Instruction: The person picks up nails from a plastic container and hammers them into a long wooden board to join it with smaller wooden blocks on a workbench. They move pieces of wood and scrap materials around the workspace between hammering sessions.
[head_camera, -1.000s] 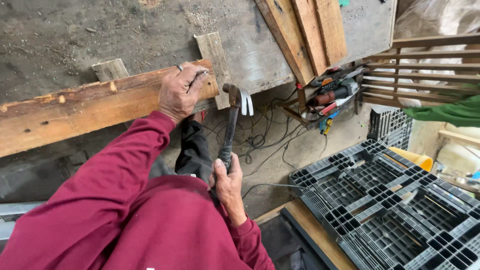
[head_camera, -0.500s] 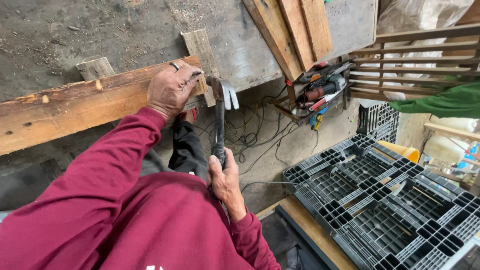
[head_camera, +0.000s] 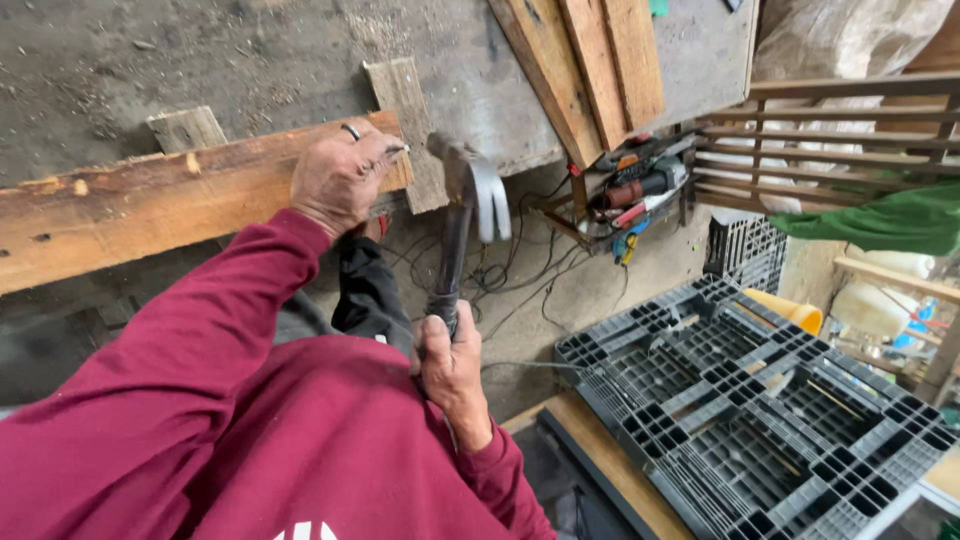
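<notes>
My left hand (head_camera: 340, 178), with a ring on one finger, presses down on the right end of a long weathered plank (head_camera: 150, 205). The plank lies on a grey, sawdust-strewn bench top (head_camera: 250, 60). My right hand (head_camera: 450, 365) grips the black handle of a claw hammer (head_camera: 462, 215). The hammer's steel head hangs just right of the plank's end, beside a short wood block (head_camera: 405, 125). Both arms are in dark red sleeves.
Several boards (head_camera: 590, 70) lean on the bench at upper right. Below them lie power tools (head_camera: 635, 185) and tangled cables (head_camera: 510, 275). A grey plastic pallet (head_camera: 760, 410) stands at lower right, a wooden rack (head_camera: 850, 140) and green cloth (head_camera: 880, 220) beyond it.
The hammer head has stayed close to the plank's end, shifting only slightly. My left hand has kept its hold on the plank. The view has drifted a little.
</notes>
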